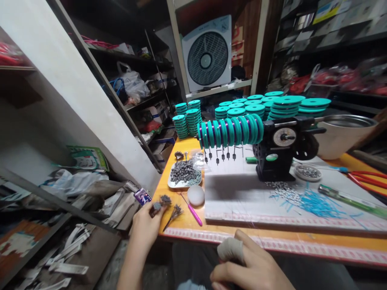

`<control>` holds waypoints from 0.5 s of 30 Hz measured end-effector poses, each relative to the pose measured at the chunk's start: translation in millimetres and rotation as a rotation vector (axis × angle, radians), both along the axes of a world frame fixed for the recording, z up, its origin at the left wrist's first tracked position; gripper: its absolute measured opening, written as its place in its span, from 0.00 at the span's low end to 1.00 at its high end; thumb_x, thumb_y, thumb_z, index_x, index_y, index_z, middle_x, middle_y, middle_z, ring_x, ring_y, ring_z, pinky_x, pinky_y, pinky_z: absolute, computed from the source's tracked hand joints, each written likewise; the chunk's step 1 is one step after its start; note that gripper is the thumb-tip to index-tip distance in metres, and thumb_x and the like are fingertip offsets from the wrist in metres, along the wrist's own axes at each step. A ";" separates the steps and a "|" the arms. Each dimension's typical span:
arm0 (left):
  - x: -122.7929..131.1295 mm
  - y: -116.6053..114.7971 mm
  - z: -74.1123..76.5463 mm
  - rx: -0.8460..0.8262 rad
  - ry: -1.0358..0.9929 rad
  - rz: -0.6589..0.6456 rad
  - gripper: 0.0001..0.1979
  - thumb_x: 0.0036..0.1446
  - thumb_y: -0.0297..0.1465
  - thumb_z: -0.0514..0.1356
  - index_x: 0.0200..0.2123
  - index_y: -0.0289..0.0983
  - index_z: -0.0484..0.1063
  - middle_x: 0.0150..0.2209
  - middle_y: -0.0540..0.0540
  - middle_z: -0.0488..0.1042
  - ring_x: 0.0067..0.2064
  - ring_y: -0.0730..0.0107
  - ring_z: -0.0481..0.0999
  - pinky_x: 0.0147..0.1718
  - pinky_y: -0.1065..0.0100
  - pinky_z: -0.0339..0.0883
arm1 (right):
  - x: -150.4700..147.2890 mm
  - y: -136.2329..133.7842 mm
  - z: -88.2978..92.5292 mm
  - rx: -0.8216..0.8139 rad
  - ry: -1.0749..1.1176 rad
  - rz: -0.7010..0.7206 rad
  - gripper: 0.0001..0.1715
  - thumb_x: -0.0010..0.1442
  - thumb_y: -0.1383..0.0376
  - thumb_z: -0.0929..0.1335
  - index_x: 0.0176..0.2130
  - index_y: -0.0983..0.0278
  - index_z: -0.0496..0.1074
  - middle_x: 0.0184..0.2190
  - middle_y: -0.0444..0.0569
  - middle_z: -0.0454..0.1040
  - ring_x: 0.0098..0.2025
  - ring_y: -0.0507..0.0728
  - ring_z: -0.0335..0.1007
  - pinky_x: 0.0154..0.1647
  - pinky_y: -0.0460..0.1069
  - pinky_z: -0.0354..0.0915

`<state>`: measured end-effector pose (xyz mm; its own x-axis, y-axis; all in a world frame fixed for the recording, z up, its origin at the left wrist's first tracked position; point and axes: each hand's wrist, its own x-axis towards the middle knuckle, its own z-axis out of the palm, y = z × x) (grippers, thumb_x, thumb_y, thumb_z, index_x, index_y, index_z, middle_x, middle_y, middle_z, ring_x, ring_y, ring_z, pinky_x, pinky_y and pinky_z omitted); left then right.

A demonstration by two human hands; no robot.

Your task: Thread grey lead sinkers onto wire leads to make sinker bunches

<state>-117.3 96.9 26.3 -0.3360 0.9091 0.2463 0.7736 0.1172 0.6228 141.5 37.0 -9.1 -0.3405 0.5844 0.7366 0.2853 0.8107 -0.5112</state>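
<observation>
Now | left hand (148, 223) pinching grey bundle (156, 207) | right hand (248, 268) curled, empty | tray (184, 174), stone (196, 195), pink hook (191, 210) nearby

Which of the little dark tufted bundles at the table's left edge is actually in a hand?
The bundle at the left hand's fingertips; the two others lie loose on the orange table beside it.

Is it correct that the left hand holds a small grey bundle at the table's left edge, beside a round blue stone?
Not quite: the head view shows the left hand holding the small grey bundle at the orange table edge, but the round stone is white, not blue.
</observation>
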 end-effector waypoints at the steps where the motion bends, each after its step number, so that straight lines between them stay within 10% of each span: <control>1: 0.0 0.2 0.3 -0.011 -0.015 -0.018 0.10 0.44 0.40 0.61 0.27 0.41 0.77 0.25 0.43 0.80 0.29 0.52 0.78 0.31 0.60 0.69 | -1.5 0.3 -3.5 0.003 0.051 -0.024 0.12 0.67 0.70 0.66 0.32 0.61 0.74 0.26 0.44 0.72 0.28 0.53 0.68 0.28 0.45 0.65; 5: 3.2 -11.7 -0.2 0.010 -0.063 -0.009 0.18 0.52 0.42 0.57 0.41 0.37 0.75 0.26 0.46 0.79 0.27 0.55 0.78 0.28 0.62 0.69 | 2.0 -0.6 -10.8 -0.135 0.049 -0.015 0.11 0.62 0.76 0.66 0.36 0.61 0.74 0.29 0.45 0.74 0.29 0.52 0.73 0.30 0.43 0.70; 15: 33.7 -27.4 -8.2 0.022 -0.139 -0.061 0.11 0.47 0.42 0.62 0.25 0.41 0.79 0.32 0.38 0.84 0.39 0.43 0.81 0.42 0.53 0.70 | 14.8 -1.4 -3.9 -0.183 0.023 0.008 0.13 0.60 0.78 0.68 0.39 0.61 0.75 0.32 0.46 0.75 0.34 0.53 0.74 0.34 0.45 0.70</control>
<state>-83.6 69.5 18.1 -0.3127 0.9238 0.2210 0.6850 0.0581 0.7262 156.3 35.6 -12.9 -0.3300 0.7064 0.6262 0.2653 0.7060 -0.6567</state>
